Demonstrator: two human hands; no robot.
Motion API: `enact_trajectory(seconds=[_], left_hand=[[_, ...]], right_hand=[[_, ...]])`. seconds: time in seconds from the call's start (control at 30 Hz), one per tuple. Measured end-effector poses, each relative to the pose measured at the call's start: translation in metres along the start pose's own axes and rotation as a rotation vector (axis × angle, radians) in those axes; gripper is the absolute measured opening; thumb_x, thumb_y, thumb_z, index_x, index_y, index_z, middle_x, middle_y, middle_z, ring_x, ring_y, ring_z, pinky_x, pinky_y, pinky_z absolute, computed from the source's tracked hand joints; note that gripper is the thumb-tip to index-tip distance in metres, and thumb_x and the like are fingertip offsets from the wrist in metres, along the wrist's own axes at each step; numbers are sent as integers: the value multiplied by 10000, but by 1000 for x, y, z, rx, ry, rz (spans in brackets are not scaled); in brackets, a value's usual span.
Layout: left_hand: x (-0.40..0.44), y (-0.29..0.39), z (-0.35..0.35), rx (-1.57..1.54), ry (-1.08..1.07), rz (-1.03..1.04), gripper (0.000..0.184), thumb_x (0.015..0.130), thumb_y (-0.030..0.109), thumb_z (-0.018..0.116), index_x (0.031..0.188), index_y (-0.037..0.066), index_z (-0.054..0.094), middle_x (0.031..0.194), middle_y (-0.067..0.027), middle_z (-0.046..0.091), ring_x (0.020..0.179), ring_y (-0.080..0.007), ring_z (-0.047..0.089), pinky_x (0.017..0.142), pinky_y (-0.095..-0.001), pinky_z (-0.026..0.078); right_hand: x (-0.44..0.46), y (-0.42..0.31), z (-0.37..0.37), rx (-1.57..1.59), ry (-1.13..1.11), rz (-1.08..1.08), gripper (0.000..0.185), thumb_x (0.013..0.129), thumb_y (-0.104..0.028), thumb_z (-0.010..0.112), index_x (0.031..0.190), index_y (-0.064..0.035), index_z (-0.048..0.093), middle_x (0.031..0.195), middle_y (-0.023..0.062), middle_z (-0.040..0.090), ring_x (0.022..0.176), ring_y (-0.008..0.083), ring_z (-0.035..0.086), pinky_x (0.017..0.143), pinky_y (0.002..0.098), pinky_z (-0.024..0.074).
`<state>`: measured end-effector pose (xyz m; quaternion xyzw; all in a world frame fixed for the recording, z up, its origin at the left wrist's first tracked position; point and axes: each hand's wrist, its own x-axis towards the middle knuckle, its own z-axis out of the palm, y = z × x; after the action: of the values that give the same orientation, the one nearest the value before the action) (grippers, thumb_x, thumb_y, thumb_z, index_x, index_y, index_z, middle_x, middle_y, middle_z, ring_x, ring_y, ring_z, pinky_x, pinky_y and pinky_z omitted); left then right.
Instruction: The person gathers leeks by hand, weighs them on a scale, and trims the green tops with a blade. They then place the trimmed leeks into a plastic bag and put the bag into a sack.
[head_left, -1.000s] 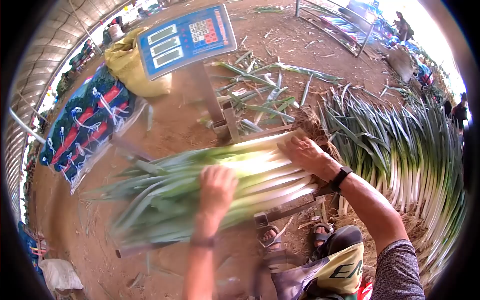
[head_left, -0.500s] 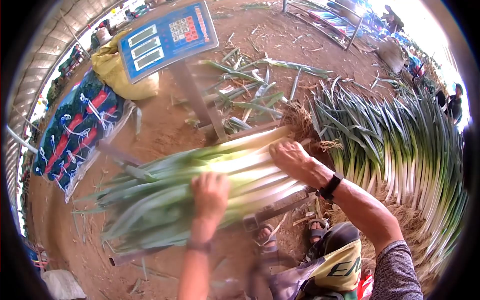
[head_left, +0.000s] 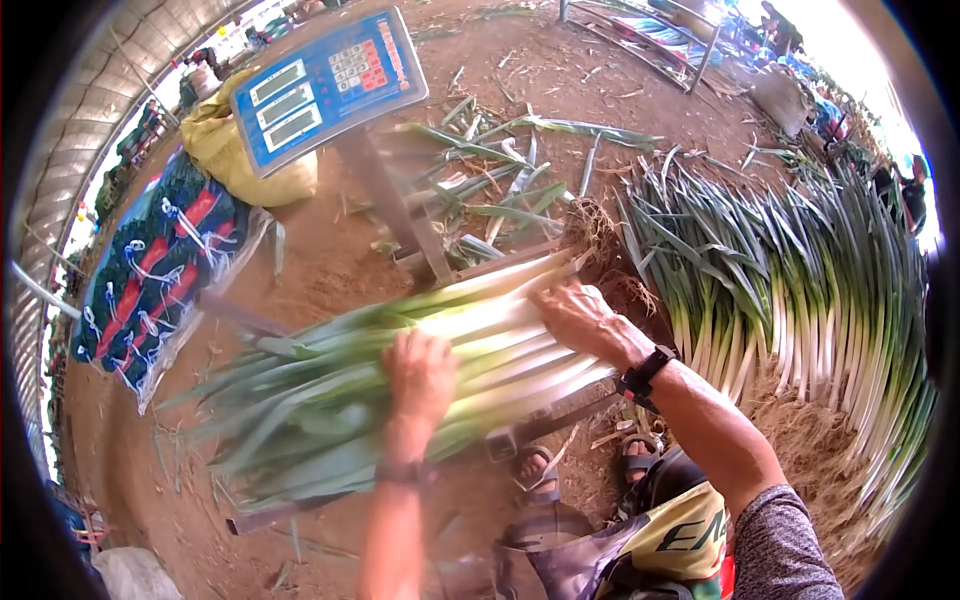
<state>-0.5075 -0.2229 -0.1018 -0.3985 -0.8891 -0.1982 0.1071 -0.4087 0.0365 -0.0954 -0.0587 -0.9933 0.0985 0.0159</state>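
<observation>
A wide pile of long green onions (head_left: 500, 345) lies across the frame of a scale, leaves to the left and white stalks to the right. My left hand (head_left: 420, 375) rests over the green part with its fingers curled down onto the stalks, slightly blurred. Farther right, my right hand (head_left: 583, 318) is closed on white stalks near their root ends; its fingertips are partly hidden. Brown roots (head_left: 592, 225) show beyond it. Above the pile, the scale's blue display (head_left: 330, 92) stands on a metal post (head_left: 385, 190).
A large row of green onions (head_left: 780, 290) covers the ground at right. Torn leaves (head_left: 520, 180) litter the soil behind the scale. A yellow sack (head_left: 255, 165) and a dark green bundle with white ties (head_left: 165, 270) lie at left. My sandalled feet (head_left: 540, 468) are below.
The view has shifted slightly. My right hand has moved a little left along the white stalks, and my left hand stays over the green part.
</observation>
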Motion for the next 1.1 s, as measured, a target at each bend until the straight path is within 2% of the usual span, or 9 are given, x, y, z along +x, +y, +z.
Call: enact_trajectory(seconds=[0.07, 0.17, 0.27, 0.37, 0.57, 0.67, 0.73, 1.0, 1.1], left_hand=[[0, -4, 0, -109, 89, 18, 217, 794, 216, 783, 971, 121, 704, 998, -54, 624, 1026, -278, 549, 902, -461, 401], [5, -1, -11, 77, 199, 67, 224, 827, 230, 758, 996, 99, 692, 1018, -82, 629, 1034, -287, 556, 915, -453, 415], [11, -7, -19, 266, 75, 99, 208, 882, 258, 705, 1000, 88, 681, 1029, -97, 631, 1036, -300, 561, 908, -450, 436], [5, -11, -18, 268, -80, 111, 201, 948, 271, 627, 996, 81, 672, 1011, -106, 626, 1016, -312, 561, 874, -473, 459], [5, -9, -12, 192, -89, 66, 184, 962, 262, 606, 966, 87, 664, 1002, -100, 619, 1026, -326, 559, 870, -510, 455], [5, -10, -11, 193, -62, 59, 186, 963, 263, 604, 965, 88, 666, 1005, -96, 618, 1035, -324, 559, 875, -518, 451], [5, -9, -13, 191, -65, 56, 184, 962, 264, 605, 965, 89, 662, 1012, -97, 615, 1032, -322, 558, 873, -512, 450], [3, -10, -9, 156, -12, 35, 177, 951, 261, 619, 967, 86, 637, 1028, -96, 605, 1024, -314, 557, 878, -493, 434], [4, -7, -15, 146, 1, 50, 169, 946, 249, 626, 984, 85, 633, 1051, -94, 609, 1031, -311, 557, 892, -483, 428]], right_hand=[[-2, -3, 11, -32, 78, 18, 234, 883, 28, 529, 1082, -15, 644, 1003, 191, 695, 982, 350, 679, 855, 500, 539], [2, 11, 14, 14, -66, -27, 404, 927, -46, 481, 1320, -84, 571, 1076, 240, 656, 1020, 376, 625, 828, 502, 562], [-2, 7, 5, 53, 84, -48, 168, 827, 38, 548, 924, -7, 678, 861, 192, 686, 828, 354, 690, 702, 471, 558], [-4, 7, 6, 77, 172, -90, 136, 807, 38, 556, 852, -2, 678, 799, 205, 673, 761, 351, 686, 658, 464, 559], [14, 4, -14, 25, -111, 1, 117, 831, 3, 580, 873, -16, 687, 846, 211, 675, 755, 323, 698, 660, 447, 563], [18, 18, 2, -3, 281, -228, 132, 915, -54, 550, 981, -2, 652, 1006, 197, 632, 835, 296, 663, 725, 452, 544], [26, 27, 6, -53, 188, -227, 130, 928, -48, 559, 1022, -9, 641, 1019, 154, 615, 874, 284, 644, 746, 447, 527], [23, 50, 3, -309, 296, -383, 101, 886, -92, 611, 973, -79, 662, 949, 66, 626, 867, 215, 655, 743, 363, 515], [35, 62, 4, -366, 31, -313, 67, 879, -81, 608, 889, -62, 672, 825, 67, 636, 764, 230, 661, 661, 345, 522]])
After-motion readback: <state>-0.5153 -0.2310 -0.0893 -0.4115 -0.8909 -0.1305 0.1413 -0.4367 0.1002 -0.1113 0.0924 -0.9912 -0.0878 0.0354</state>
